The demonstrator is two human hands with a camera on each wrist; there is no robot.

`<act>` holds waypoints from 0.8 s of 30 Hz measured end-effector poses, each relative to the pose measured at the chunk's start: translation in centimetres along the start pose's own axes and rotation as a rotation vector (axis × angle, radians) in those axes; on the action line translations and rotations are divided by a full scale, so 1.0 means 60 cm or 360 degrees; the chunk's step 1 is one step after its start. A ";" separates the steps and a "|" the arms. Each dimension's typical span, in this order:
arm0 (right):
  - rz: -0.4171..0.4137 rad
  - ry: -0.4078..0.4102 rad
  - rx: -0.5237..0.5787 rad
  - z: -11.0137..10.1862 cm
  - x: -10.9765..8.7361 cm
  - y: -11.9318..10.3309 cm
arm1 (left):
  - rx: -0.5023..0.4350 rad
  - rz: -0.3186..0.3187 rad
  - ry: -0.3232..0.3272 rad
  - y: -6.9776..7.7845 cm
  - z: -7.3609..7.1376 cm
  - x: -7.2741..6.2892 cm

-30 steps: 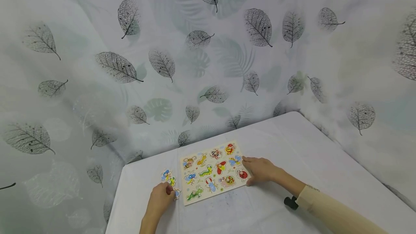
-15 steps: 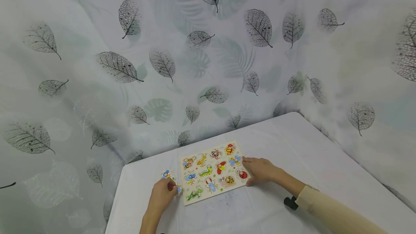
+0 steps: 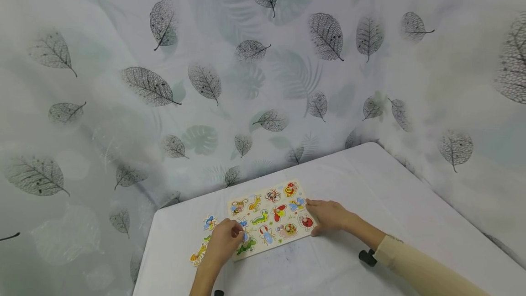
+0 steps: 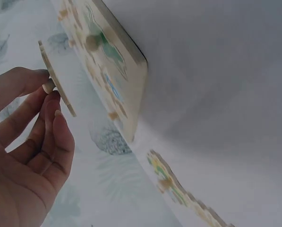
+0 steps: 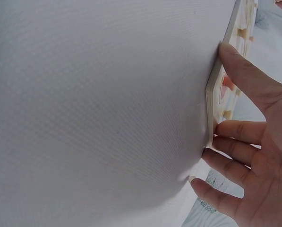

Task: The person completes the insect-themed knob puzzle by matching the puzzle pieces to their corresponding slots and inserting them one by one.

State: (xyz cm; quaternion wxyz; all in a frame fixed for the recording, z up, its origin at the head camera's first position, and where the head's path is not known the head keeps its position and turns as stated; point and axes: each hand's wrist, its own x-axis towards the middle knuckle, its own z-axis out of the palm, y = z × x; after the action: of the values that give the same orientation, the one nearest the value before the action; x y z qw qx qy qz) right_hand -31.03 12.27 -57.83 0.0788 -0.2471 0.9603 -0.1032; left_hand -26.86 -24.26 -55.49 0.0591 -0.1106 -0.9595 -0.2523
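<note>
My left hand (image 3: 223,243) is above the left part of a wooden insect puzzle board (image 3: 263,248), pinching a flat puzzle piece (image 4: 64,95) by its round knob. In the left wrist view the piece is edge-on and apart from the board; its visible colour in the head view is light blue. My right hand (image 3: 332,216) rests against the board's right edge, thumb (image 5: 236,54) near one end and fairly straight fingers along the side. Several knobbed insects cover the board. The left hand hides part of its lower left.
Left of the board lie loose pieces: a blue winged insect (image 3: 210,223), a mostly hidden green piece (image 3: 207,239) and a yellow bee-like piece (image 3: 198,256). A white cloth covers the table (image 3: 370,186). Leaf-patterned curtain (image 3: 263,81) stands behind. A black object (image 3: 367,257) is below the right forearm.
My left hand has lifted the puzzle piece from the loose pieces and moved right, over the board. The yellow bee-like piece has come into sight. The right hand has stayed in place.
</note>
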 end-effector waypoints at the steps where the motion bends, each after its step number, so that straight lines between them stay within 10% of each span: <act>1: -0.0003 0.0000 -0.0005 0.000 0.000 0.000 | -0.0003 0.0021 -0.0006 0.004 0.003 0.000; 24: 0.0002 0.0017 0.0004 0.004 0.001 0.002 | 0.0051 0.0239 -0.0158 0.058 0.060 0.021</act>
State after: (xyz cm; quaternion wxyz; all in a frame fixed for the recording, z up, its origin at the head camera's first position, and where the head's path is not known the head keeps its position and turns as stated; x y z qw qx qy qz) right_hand -31.08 12.28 -58.11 0.0741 -0.2459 0.9607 -0.1055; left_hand -27.42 -19.28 -56.78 0.0319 -0.1938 -0.9542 -0.2259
